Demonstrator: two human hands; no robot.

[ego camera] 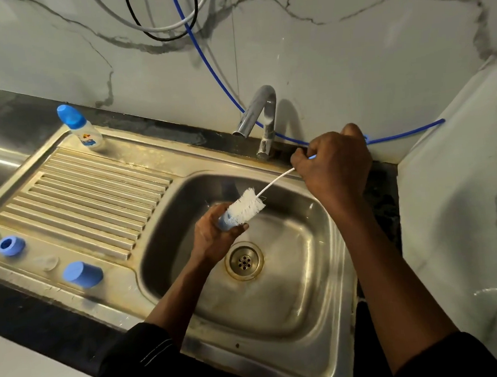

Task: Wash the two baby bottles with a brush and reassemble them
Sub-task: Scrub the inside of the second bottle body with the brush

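Head view:

- Left hand (215,234) is curled round a blue bottle part (225,223), held over the sink (292,288). Fingers hide most of it, so I can't tell which piece it is.
- Right hand (334,164) is up and to the right of the left, near the tap (261,113). It pinches the far end of the brush (247,207), whose bristles sit on the blue part.
- Hands are apart, linked only by the thin stem.
- The other bottle (81,129) stands capped, well left of and beyond the left hand.
- Blue ring (10,246), blue cap (82,275) and a blurry clear piece (48,262) sit on the drainboard (95,199), left of the left hand near the front lip.

Risks:
- An end grip on a bendy stem likely gives poor control, so the bristles may skid off.
- If the wet part slips, it drops towards the drain (244,262) just below the left hand.
- A left forearm sweep could knock the loose pieces off the front edge.
- No water is visibly running, so soap may not rinse off.
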